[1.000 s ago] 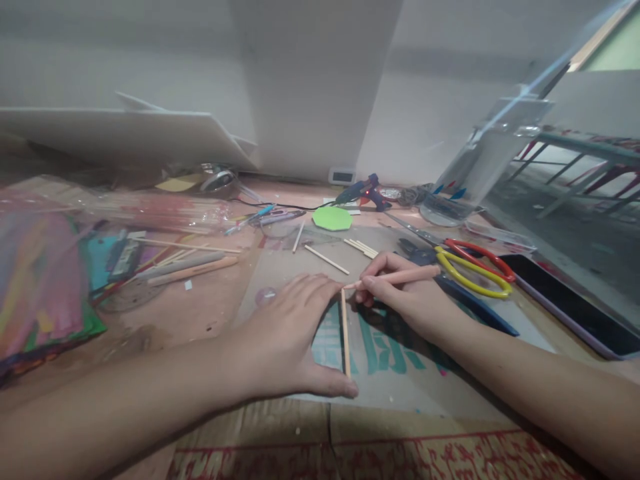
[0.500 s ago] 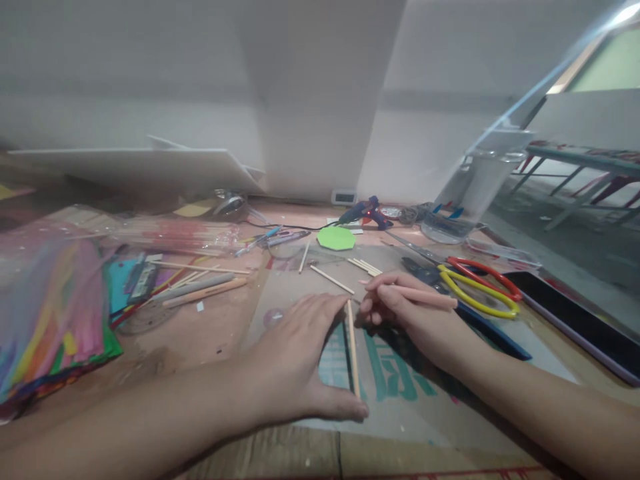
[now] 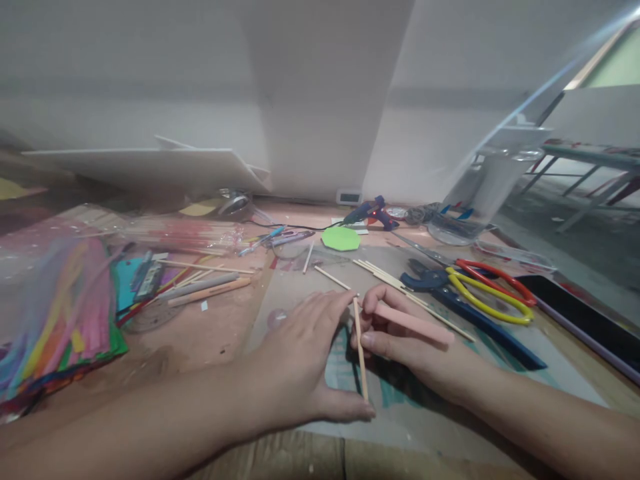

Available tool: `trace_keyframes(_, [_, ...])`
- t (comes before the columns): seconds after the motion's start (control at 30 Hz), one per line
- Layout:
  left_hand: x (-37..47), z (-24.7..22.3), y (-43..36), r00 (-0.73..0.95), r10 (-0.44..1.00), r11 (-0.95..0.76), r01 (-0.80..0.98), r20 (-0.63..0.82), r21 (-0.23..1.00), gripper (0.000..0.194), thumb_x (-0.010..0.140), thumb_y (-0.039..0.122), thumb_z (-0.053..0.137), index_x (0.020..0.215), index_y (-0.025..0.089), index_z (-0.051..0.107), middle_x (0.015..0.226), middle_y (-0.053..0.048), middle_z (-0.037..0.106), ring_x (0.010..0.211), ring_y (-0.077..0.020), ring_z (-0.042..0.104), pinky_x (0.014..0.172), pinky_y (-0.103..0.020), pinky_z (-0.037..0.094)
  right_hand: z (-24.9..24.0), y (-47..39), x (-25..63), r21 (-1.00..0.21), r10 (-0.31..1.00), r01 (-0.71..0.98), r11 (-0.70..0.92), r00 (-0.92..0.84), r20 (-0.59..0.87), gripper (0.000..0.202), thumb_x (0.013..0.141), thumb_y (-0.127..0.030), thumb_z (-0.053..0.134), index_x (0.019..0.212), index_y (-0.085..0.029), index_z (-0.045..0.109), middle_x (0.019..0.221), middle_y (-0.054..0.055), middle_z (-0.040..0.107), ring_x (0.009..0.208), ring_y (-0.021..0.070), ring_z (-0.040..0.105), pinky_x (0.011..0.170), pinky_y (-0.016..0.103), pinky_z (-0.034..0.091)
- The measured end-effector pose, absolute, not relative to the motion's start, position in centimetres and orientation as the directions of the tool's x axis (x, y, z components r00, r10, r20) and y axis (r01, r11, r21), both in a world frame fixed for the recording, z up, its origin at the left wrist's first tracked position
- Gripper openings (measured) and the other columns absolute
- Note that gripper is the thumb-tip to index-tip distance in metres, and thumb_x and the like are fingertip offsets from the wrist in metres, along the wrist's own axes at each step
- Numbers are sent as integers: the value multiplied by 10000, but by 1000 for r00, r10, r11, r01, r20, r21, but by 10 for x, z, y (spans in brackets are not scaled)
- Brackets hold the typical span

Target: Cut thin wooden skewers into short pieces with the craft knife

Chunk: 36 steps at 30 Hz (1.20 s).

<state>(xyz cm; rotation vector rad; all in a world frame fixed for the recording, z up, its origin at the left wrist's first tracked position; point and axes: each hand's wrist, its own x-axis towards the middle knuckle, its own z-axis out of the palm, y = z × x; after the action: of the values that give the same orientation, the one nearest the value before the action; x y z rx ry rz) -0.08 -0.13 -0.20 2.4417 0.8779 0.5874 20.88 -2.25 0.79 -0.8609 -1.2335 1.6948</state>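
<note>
My left hand (image 3: 305,363) steadies a thin wooden stick (image 3: 361,353) lengthwise, with its fingertips at the far end and its thumb at the near end. Between the fingers of my right hand (image 3: 405,343) is a pink pen (image 3: 417,325), its back end pointing right; the tip is hidden. The right fingertips are close beside the stick, and whether they touch it I cannot tell. Another wooden stick (image 3: 332,277) lies just beyond the left fingertips. Several more sticks (image 3: 380,272) stretch past the right hand on a translucent sheet (image 3: 295,283) with green print.
Wire cutters (image 3: 475,323) and scissors with red and yellow handles (image 3: 493,293) lie at right, near a phone (image 3: 575,320). Farther back are a green paper octagon (image 3: 341,239) and a glue gun (image 3: 373,213). Colourful pipe cleaners (image 3: 65,313) and pens (image 3: 210,292) occupy the left.
My right hand has shifted slightly nearer the held stick, its thumb now lower and the pen tilted more. Sticks and cutters behind it show more. The view has turned slightly left.
</note>
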Motion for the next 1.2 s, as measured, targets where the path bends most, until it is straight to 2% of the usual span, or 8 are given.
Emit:
trace_keyframes(0.33, [-1, 2, -1, 699, 667, -693, 456, 257, 558, 1047, 603, 542, 931, 1436, 247, 368, 1417, -118, 540, 1316, -349, 520, 1100, -517, 451, 13, -24, 210, -995, 913, -94, -29, -407, 12, 297, 891, -279, 772, 982, -238, 492, 826, -47, 596, 717, 103, 546, 637, 216, 438])
trace_keyframes(0.47, [-2, 2, -1, 695, 685, -669, 485, 215, 562, 954, 600, 582, 908, 1368, 233, 464, 1396, -132, 552, 1294, -374, 536, 1090, -529, 457, 9, -18, 221, -996, 962, 26, 86, -263, 76, 180, 1020, -413, 580, 1032, -235, 553, 893, 11, 688, 817, 148, 649, 761, 282, 514])
trace_keyframes(0.6, [-3, 1, -1, 697, 699, -648, 522, 161, 554, 972, 600, 629, 889, 1377, 232, 459, 1417, -148, 542, 1302, -395, 529, 1063, -560, 471, 4, -10, 230, -997, 982, 5, 80, -170, 78, 457, 1055, -559, 394, 1163, -214, 674, 843, 38, 714, 777, 168, 670, 745, 302, 541])
trace_keyframes(0.7, [-3, 1, -1, 713, 682, -660, 505, 161, 556, 980, 605, 624, 892, 1387, 232, 450, 1428, -149, 533, 1315, -392, 520, 1068, -561, 467, 8, -11, 228, -986, 987, 127, 107, -134, 90, 396, 1023, -531, 498, 1069, -204, 717, 817, 43, 730, 759, 168, 688, 725, 293, 554])
trace_keyframes(0.83, [-2, 1, 0, 710, 688, -644, 501, 151, 578, 926, 589, 600, 907, 1335, 248, 488, 1398, -123, 553, 1290, -377, 535, 1062, -566, 471, 17, -16, 218, -969, 991, 229, 96, -115, 71, 157, 907, -360, 706, 901, -239, 606, 804, 22, 765, 728, 176, 729, 640, 270, 565])
trace_keyframes(0.93, [-2, 2, 1, 712, 685, -649, 499, 154, 575, 923, 601, 605, 898, 1344, 250, 480, 1398, -125, 553, 1289, -372, 535, 1066, -563, 468, 18, -15, 214, -946, 994, 311, 91, -88, 66, 224, 902, -358, 705, 785, -235, 559, 804, 28, 757, 724, 173, 736, 610, 253, 555])
trace_keyframes(1.03, [-2, 2, 1, 725, 668, -671, 488, 170, 558, 915, 609, 610, 891, 1343, 239, 492, 1405, -132, 555, 1307, -374, 529, 1079, -546, 462, 17, -13, 215, -948, 992, 299, 104, -104, 76, 285, 946, -424, 651, 770, -231, 536, 772, 36, 754, 694, 170, 724, 616, 262, 547])
trace_keyframes(1.2, [-2, 2, 0, 717, 683, -658, 522, 139, 543, 1009, 596, 650, 883, 1398, 207, 459, 1435, -165, 533, 1343, -403, 504, 1082, -565, 463, 14, -11, 222, -925, 982, 335, 180, -116, 150, 286, 954, -447, 648, 785, -226, 583, 594, -25, 627, 542, 125, 583, 534, 238, 454])
